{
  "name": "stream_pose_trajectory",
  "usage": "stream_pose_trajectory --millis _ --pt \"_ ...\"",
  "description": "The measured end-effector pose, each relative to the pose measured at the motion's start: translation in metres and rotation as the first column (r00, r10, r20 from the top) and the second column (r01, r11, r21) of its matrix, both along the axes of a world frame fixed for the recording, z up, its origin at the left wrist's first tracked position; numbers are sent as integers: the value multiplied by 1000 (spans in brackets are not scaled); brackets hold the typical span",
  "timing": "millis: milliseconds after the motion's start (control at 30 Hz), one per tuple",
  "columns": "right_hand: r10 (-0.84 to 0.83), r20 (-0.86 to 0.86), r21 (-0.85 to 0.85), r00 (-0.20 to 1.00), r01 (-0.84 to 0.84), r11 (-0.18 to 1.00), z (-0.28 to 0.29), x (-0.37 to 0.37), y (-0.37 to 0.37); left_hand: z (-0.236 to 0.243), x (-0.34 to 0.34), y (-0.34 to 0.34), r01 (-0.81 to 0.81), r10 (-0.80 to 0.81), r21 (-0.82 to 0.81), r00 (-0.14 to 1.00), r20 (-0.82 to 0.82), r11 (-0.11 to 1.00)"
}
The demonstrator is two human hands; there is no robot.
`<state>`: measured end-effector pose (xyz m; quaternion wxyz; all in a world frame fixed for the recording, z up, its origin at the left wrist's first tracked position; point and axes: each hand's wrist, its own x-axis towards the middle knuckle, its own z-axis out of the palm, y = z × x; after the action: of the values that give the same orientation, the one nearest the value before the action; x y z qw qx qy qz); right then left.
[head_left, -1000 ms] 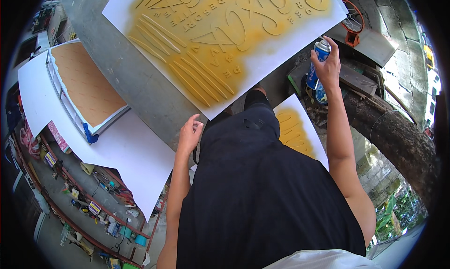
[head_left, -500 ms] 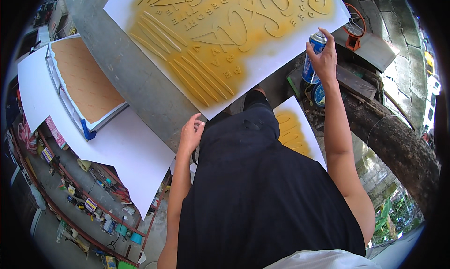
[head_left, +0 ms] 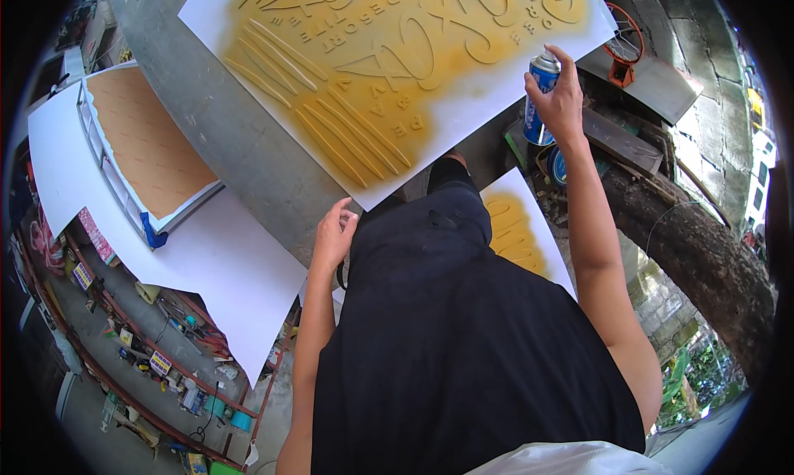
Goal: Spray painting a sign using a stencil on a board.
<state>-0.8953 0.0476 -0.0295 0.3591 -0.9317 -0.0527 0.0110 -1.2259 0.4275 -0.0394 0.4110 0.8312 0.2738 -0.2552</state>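
Observation:
My right hand is wrapped round a blue spray can, its index finger up by the nozzle. The can stands upright in the air beside the right edge of a large white sheet. Raised letters and long slim strips lie on that sheet, coated gold-yellow, with paint spread around them. My left hand hangs by the sheet's near corner, fingers loosely bent and apart, holding nothing. Below the can, a smaller white sheet carries more gold-painted pieces.
At left lie a brown panel in a metal frame and a big white board. Shelves with tools and small items stand beyond. To the right are a tree trunk, a blue round-lidded tin and an orange hoop.
My right hand has moved the spray can slightly left, closer to the sheet's edge. The left hand has barely shifted.

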Motion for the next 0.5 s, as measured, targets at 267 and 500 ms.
stream_pose_trajectory --millis 267,500 --pt "102 16 -39 995 -102 994 6 -12 1 8 -1 2 -26 26 9 999 -23 1000" --pt "211 -73 -27 975 -214 976 11 -31 -1 6 2 0 -35 35 6 999 -10 999"
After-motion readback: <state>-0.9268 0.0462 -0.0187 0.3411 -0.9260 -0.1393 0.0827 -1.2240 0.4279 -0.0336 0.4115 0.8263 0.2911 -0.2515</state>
